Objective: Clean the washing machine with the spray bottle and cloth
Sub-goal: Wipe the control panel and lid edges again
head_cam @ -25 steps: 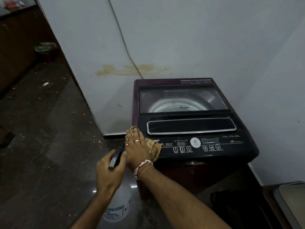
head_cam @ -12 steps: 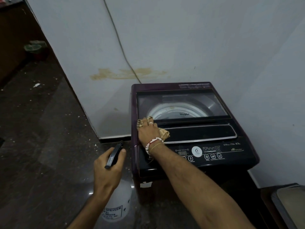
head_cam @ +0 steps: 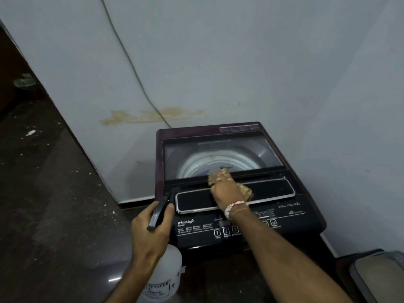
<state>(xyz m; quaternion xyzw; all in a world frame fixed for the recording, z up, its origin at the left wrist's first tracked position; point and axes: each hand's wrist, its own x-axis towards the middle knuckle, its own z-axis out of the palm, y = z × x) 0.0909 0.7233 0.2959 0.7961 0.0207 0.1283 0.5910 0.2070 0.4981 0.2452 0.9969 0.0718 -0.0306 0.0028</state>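
Note:
A dark maroon top-loading washing machine (head_cam: 306, 217) stands against the white wall, its glass lid shut over a white drum. My right hand (head_cam: 225, 190) presses a tan cloth (head_cam: 246, 190) onto the lid near the chrome-edged handle panel, at the lower edge of the glass. My left hand (head_cam: 150, 228) holds a white spray bottle (head_cam: 166, 278) by its black trigger head, just off the machine's front left corner. The bottle hangs below the hand, its label partly cut off by the frame.
A cable (head_cam: 133, 68) runs down the wall behind the machine, above a brownish stain (head_cam: 150, 115). Dark speckled floor (head_cam: 50, 204) spreads to the left. A grey bin or lid (head_cam: 378, 278) sits at the lower right, close to the machine.
My right hand slid the cloth from the front left corner up and rightward to the middle of the lid. My left hand with the bottle has come closer to the machine.

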